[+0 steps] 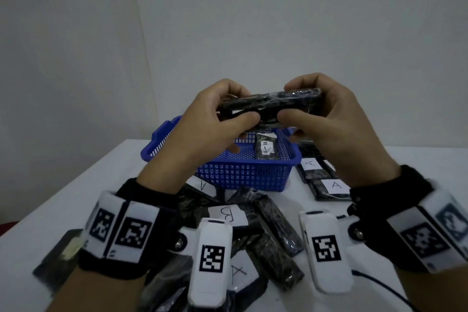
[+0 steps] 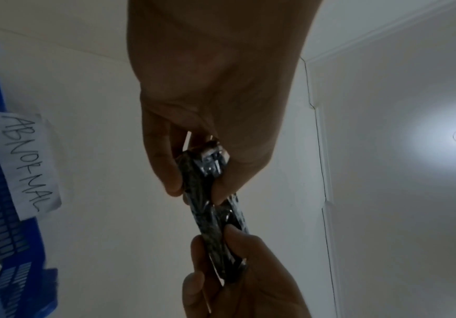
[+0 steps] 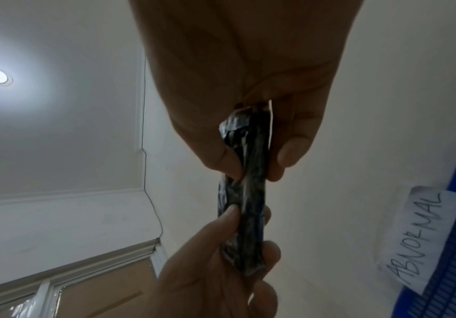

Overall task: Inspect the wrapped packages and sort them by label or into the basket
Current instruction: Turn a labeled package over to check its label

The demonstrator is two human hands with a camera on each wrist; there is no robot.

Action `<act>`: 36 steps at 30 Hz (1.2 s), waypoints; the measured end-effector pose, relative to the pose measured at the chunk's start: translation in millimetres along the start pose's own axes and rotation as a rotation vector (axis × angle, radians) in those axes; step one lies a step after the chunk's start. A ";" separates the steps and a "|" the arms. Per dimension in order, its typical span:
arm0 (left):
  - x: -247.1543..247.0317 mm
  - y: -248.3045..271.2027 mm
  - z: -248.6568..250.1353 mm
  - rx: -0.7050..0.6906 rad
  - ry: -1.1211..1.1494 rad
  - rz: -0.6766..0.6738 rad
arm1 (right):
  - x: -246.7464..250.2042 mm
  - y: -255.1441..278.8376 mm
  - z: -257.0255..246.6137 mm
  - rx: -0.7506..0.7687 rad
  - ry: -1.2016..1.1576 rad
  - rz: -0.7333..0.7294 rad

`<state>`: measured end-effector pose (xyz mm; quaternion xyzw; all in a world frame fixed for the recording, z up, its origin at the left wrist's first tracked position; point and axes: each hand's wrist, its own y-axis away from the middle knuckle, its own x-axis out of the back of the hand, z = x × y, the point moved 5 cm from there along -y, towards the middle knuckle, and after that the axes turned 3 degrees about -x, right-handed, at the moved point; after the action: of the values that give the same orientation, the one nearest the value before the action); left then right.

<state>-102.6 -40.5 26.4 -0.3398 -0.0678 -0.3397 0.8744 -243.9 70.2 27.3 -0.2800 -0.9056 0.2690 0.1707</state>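
Note:
Both hands hold one black wrapped package (image 1: 269,105) level in the air above the blue basket (image 1: 243,172). My left hand (image 1: 215,119) pinches its left end between thumb and fingers; my right hand (image 1: 321,114) pinches the right end. In the left wrist view the package (image 2: 210,206) runs edge-on between the two hands, and likewise the package (image 3: 244,193) in the right wrist view. A paper label (image 2: 22,163) on the basket reads ABNORMAL. One wrapped package (image 1: 266,148) lies inside the basket.
A heap of black packages (image 1: 266,233) with A and B labels lies on the white table (image 1: 106,180) in front of the basket. Two A-labelled packages (image 1: 326,186) lie to the basket's right. A cable (image 1: 379,286) trails at the lower right.

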 end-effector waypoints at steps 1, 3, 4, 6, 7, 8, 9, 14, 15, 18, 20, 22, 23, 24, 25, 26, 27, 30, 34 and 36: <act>-0.8 0.2 -1.2 0.022 0.007 -0.024 | 1.5 0.1 0.2 0.005 0.032 -0.020; -2.8 0.8 -1.4 0.052 0.062 -0.059 | 3.1 1.0 -0.7 0.026 0.139 -0.048; -3.3 0.9 -0.8 0.046 0.091 -0.059 | 2.7 1.6 0.0 0.022 0.175 -0.062; -2.4 0.6 1.7 0.003 0.108 -0.039 | -0.2 1.5 4.7 -0.037 0.130 -0.101; -1.9 0.3 2.4 -0.018 0.096 -0.032 | -1.4 0.9 7.2 -0.082 0.063 -0.118; -1.6 -0.4 2.8 -0.036 0.073 -0.031 | -1.9 0.1 9.0 -0.121 -0.004 -0.125; -1.6 -0.7 2.8 -0.051 0.049 -0.036 | -1.8 -0.6 9.5 -0.137 -0.049 -0.118; -7.6 0.1 1.0 -0.082 0.010 -0.070 | -1.8 0.1 4.0 0.027 0.041 0.012; -9.0 0.2 0.7 -0.083 0.017 -0.071 | -2.7 0.3 3.1 0.065 0.088 0.039; -8.2 -1.6 -0.6 -0.095 0.041 -0.033 | -3.9 0.1 0.1 0.140 0.198 0.074; -6.7 -3.5 -1.1 -0.092 0.089 -0.005 | -3.0 0.3 -3.9 0.165 0.180 0.066; -7.6 -5.7 -4.9 -0.026 0.165 0.011 | -2.0 1.5 -8.4 0.167 0.114 0.030; -8.6 -6.4 -7.5 0.005 0.173 0.020 | -1.7 2.2 -9.6 0.158 0.074 0.012; -9.1 -6.6 -9.3 0.017 0.156 0.034 | -1.7 2.8 -9.8 0.150 0.047 0.001; -9.2 -7.0 -11.1 0.010 0.137 0.046 | -1.0 2.5 -8.6 0.145 0.048 0.005; -9.6 -6.9 -11.8 -0.007 0.125 0.048 | 0.7 1.5 -5.9 0.138 0.067 0.024; -10.3 -6.4 -11.4 -0.027 0.109 0.041 | 2.6 0.2 -1.7 0.118 0.088 0.046; -11.4 -4.5 -7.4 -0.070 0.068 0.006 | 3.1 -1.8 10.1 -0.018 0.091 0.027; -10.6 -4.5 -6.9 -0.092 0.019 0.027 | -1.9 -0.7 16.9 -0.084 0.165 -0.059; -11.8 -4.8 -7.7 -0.093 0.011 0.039 | -1.1 -0.7 13.2 0.021 0.271 0.013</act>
<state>-115.5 -41.6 19.1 -0.3794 -0.0407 -0.3273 0.8644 -249.4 63.8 17.0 -0.3179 -0.8696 0.2392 0.2924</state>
